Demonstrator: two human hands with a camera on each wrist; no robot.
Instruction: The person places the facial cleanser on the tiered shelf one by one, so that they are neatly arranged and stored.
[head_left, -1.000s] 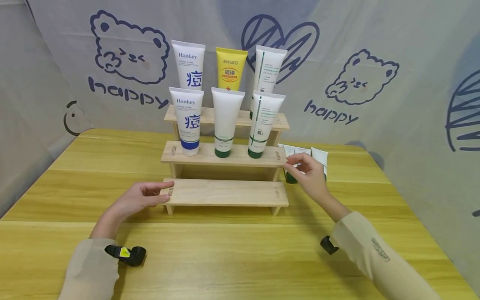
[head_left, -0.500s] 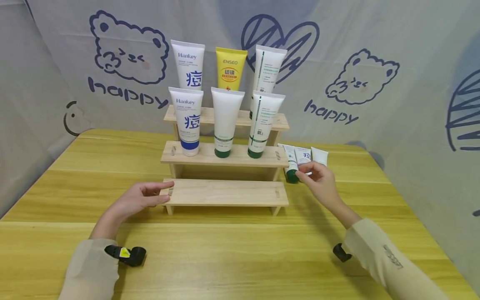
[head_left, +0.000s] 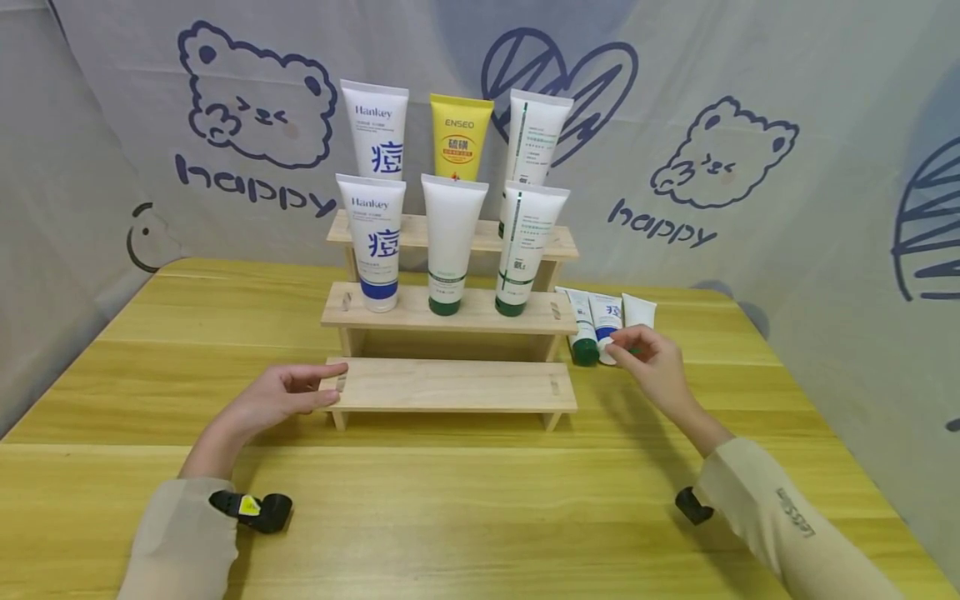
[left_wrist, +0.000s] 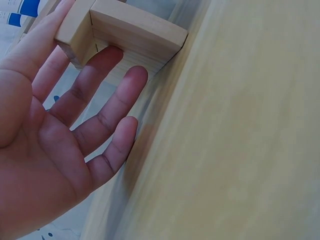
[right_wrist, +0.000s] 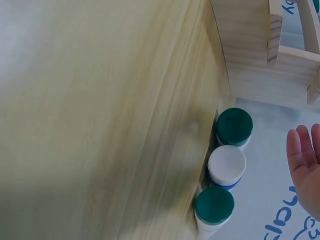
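My left hand (head_left: 277, 396) holds the left end of the lowest step of a wooden display stand (head_left: 450, 383) between thumb and index finger. Its other fingers (left_wrist: 112, 100) spread loosely beside the stand's leg in the left wrist view. My right hand (head_left: 648, 362) hovers with bent, relaxed fingers over three squeeze tubes lying right of the stand, and grasps nothing. Of these, one has a green cap (right_wrist: 235, 126), the middle one a white cap (right_wrist: 226, 165) above a blue band, and the third another green cap (right_wrist: 214, 205). The hand partly covers the third in the head view.
On the middle step stand a blue-banded tube (head_left: 377, 242), a plain white tube (head_left: 450, 242) and a green-striped tube (head_left: 531, 246). A yellow tube (head_left: 461, 137) stands between two white ones on the top step. Behind the table (head_left: 450, 517) hangs a printed cloth (head_left: 420, 42).
My right hand has left the right end of the middle step and moved right over the lying tubes, uncovering the first two. My left hand stays in place.
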